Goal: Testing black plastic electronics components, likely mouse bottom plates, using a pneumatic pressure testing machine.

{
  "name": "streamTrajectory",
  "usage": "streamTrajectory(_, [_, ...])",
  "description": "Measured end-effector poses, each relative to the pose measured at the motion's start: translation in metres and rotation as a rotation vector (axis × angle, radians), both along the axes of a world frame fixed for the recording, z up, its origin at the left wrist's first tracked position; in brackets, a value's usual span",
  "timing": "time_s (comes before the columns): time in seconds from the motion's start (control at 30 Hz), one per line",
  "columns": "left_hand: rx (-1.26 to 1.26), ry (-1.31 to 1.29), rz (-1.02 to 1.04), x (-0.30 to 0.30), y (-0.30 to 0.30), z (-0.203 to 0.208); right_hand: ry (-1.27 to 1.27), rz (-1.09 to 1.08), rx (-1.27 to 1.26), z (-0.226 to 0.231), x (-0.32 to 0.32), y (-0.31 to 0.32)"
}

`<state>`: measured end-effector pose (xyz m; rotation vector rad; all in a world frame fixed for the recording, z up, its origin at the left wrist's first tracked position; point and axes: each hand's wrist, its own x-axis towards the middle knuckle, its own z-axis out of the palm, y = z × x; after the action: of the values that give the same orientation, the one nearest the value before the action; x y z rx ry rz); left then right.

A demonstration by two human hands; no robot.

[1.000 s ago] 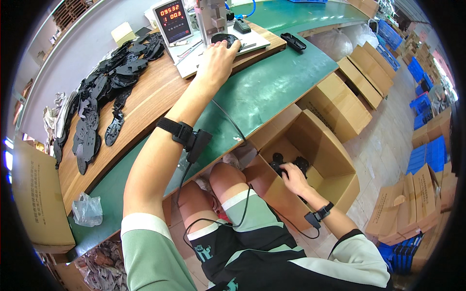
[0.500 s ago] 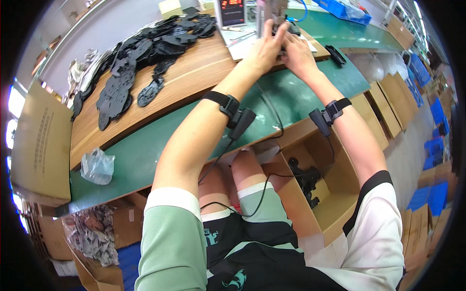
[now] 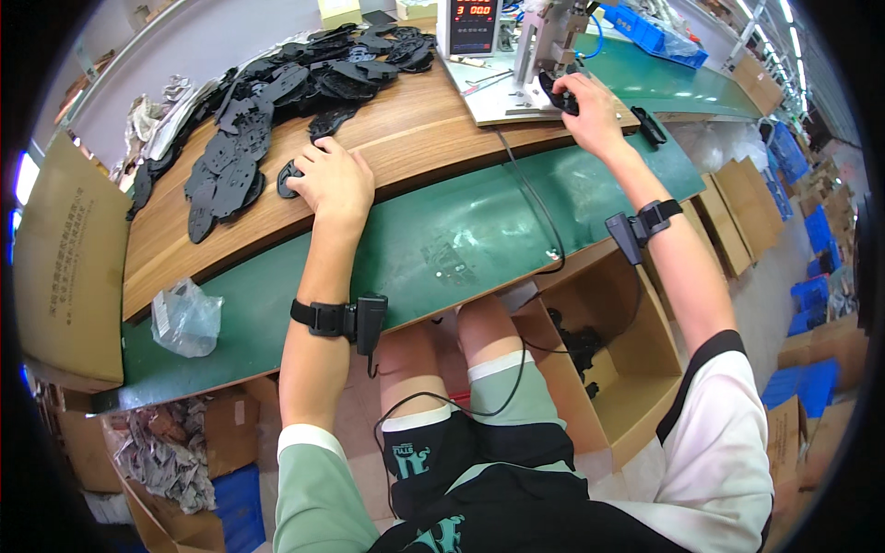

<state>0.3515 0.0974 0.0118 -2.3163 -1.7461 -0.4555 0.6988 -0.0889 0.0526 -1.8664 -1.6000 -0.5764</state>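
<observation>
My left hand (image 3: 337, 187) is on the wooden board at the near edge of the pile, its fingers closed on a flat black plastic piece (image 3: 288, 179). Similar black pieces (image 3: 235, 152) lie heaped behind and to the left. Off to the right, my right hand (image 3: 593, 112) grips another black plastic part (image 3: 557, 94) beside the metal press fixture (image 3: 527, 55). The fingers hide much of both parts. Under the fixture is a pale base plate (image 3: 498, 103), and a box with a red lit display (image 3: 472, 29) stands at its left.
A crumpled clear plastic bag (image 3: 187, 318) sits on the green bench (image 3: 433, 249) at the left, next to a tall carton (image 3: 69, 276). An open carton (image 3: 636, 387) with black parts stands below the bench. A black object (image 3: 649, 126) lies right of the fixture.
My left hand has left the fixture and moved left and nearer to a piece by the pile. My right hand stays at the fixture, now holding a black part. The view has shifted slightly.
</observation>
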Motion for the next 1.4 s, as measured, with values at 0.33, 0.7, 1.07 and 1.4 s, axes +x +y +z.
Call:
streamTrajectory(0.33, [-0.022,-0.211,-0.917,0.027,-0.058,-0.001,0.006,-0.031,0.019,-0.001,-0.001,0.0])
streamTrajectory(0.7, [-0.01,-0.535,-0.821,0.029,-0.054,0.003,0.028,-0.051,-0.001,0.0,-0.003,-0.004])
streamTrajectory(1.07, [0.255,-0.502,-1.06,0.067,-0.059,0.016,-0.041,0.055,-0.054,0.014,0.013,-0.005])
streamTrajectory(1.4, [0.389,-0.106,-1.248,0.191,-0.11,0.049,0.211,-0.111,0.428,-0.008,-0.067,-0.16])
